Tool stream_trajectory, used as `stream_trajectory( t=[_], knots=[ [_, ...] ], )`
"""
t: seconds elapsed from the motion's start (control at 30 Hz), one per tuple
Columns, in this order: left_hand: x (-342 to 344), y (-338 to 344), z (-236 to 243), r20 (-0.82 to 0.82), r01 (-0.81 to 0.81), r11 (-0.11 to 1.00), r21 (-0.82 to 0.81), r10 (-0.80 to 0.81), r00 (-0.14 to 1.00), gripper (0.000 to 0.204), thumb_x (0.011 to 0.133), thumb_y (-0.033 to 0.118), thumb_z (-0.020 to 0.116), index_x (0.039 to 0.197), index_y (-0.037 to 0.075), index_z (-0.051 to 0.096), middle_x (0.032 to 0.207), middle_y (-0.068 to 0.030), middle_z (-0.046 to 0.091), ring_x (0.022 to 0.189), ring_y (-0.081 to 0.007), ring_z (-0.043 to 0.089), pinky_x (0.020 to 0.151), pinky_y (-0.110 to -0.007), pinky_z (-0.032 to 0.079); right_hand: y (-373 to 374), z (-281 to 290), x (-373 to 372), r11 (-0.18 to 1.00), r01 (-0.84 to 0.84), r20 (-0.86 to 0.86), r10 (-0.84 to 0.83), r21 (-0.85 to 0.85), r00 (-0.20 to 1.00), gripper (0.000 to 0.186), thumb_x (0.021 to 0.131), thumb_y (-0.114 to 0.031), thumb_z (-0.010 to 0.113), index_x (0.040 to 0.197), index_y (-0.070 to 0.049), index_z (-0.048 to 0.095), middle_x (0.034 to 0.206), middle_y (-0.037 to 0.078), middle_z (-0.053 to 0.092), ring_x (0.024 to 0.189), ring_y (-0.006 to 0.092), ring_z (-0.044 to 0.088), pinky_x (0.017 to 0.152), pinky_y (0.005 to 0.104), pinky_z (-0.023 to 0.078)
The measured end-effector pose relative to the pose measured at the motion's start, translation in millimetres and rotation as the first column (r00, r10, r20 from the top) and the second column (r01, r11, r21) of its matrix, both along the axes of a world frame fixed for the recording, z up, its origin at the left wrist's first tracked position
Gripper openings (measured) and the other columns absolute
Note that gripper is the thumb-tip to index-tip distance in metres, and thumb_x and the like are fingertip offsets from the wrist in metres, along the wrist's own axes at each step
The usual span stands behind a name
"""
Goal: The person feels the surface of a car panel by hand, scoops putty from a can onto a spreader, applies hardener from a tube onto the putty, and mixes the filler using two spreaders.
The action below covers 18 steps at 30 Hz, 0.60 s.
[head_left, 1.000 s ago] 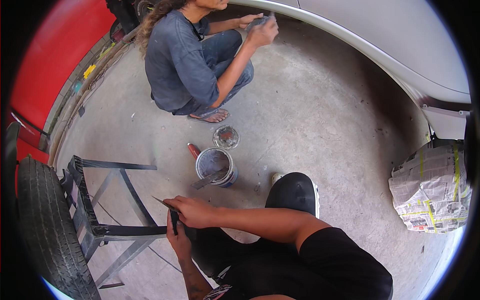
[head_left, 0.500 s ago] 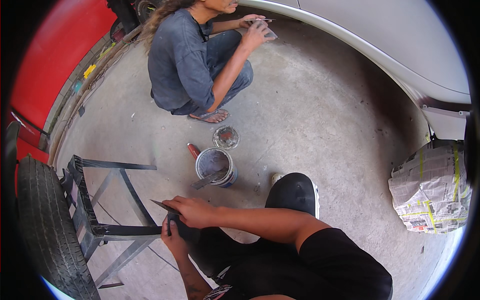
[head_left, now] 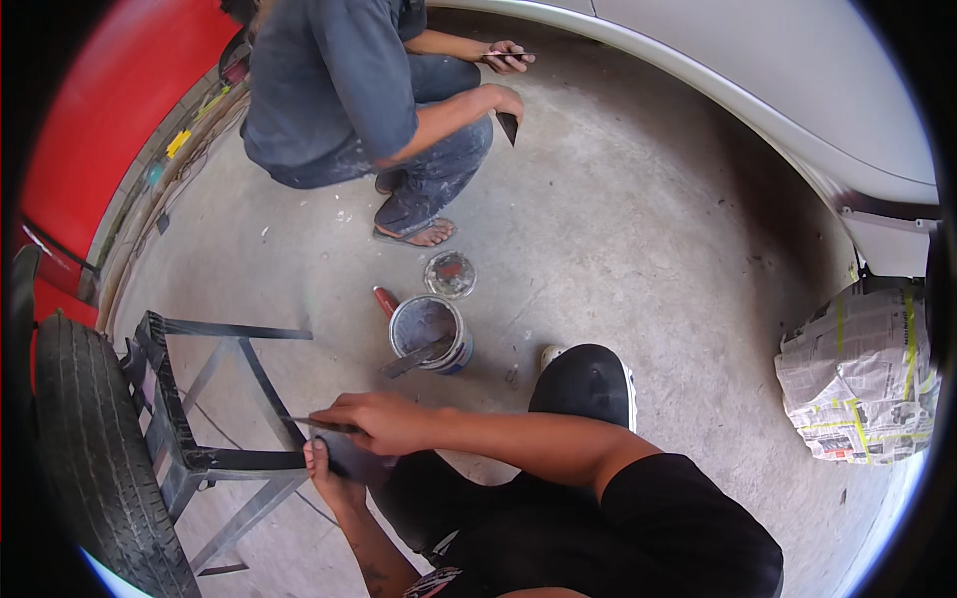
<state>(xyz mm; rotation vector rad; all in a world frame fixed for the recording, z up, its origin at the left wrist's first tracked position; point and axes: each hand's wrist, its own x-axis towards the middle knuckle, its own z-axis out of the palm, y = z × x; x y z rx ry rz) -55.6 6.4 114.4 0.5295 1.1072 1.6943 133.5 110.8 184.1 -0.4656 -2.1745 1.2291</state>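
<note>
Low in front of me, my left hand (head_left: 334, 483) grips a dark flat plate (head_left: 357, 460), its thumb along the plate's edge. My right hand (head_left: 381, 419) is closed on a thin putty knife (head_left: 324, 424), whose blade lies over the top of the plate. Ahead stands an open can (head_left: 465, 349) with greyish paste inside. A flat stirring blade (head_left: 417, 357) leans in it, one end over the rim. Behind the can lie its smeared round lid (head_left: 451, 273) and a red tube (head_left: 386, 300).
A person in dark clothes (head_left: 349, 100) crouches ahead, a dark flat blade in each hand. A metal stand (head_left: 229, 460) and a tyre (head_left: 95, 448) are at left. A silver car body (head_left: 778, 90) spans the upper right, above a newspaper-wrapped bundle (head_left: 857, 379). A red panel (head_left: 120, 100) is far left.
My left hand has tilted the plate so its broad face shows, and the putty knife now lies flatter over it. The other person has risen somewhat and moved the two blades apart.
</note>
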Motion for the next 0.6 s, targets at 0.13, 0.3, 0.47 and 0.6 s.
stream_trajectory(
  t=[0.13,0.3,0.47,0.6],
  knots=[
    [22,4,-2,0.056,0.134,0.99,0.037,-0.136,0.989,0.019,0.093,0.02,0.06,0.106,0.009,0.055,0.109,-0.0077,0.061,0.101,-0.0212,0.06,0.094,-0.041,0.047,11,11,8,0.994,0.103,-0.043,-0.105,-0.045,0.994,0.053,0.081,-0.004,0.055,0.134,-0.009,0.051,0.115,0.015,0.059,0.102,0.0357,0.059,0.086,0.0424,0.049],
    [10,6,0,0.387,0.102,0.993,0.056,-0.116,0.915,0.017,0.095,0.019,0.055,0.109,0.009,0.054,0.114,-0.0068,0.059,0.1,-0.0198,0.059,0.085,-0.04,0.05,10,16,18,0.986,0.165,-0.091,-0.167,-0.026,0.982,0.053,0.08,-0.003,0.058,0.133,-0.011,0.052,0.114,0.014,0.059,0.103,0.0341,0.059,0.086,0.042,0.049],
    [-23,24,-14,0.782,0.101,0.969,-0.227,0.119,0.612,0.034,0.1,0.04,0.043,0.106,0.009,0.055,0.082,-0.0025,0.055,0.071,-0.0195,0.054,0.063,-0.035,0.048,-24,6,7,0.926,0.011,-0.141,0.046,0.377,0.989,0.064,0.069,-0.006,0.067,0.13,-0.017,0.055,0.119,0.008,0.057,0.111,0.0285,0.056,0.092,0.0416,0.046],
    [-49,59,-99,0.834,0.456,0.722,0.521,-0.544,-0.092,0.053,0.102,0.051,0.028,0.094,0.004,0.052,0.066,-0.0069,0.045,0.058,-0.021,0.038,0.057,-0.032,0.038,-59,3,2,0.822,-0.158,-0.078,0.238,0.548,0.968,0.053,0.075,-0.014,0.06,0.127,-0.023,0.057,0.123,0.006,0.055,0.119,0.0273,0.052,0.1,0.0441,0.04]
  ],
)
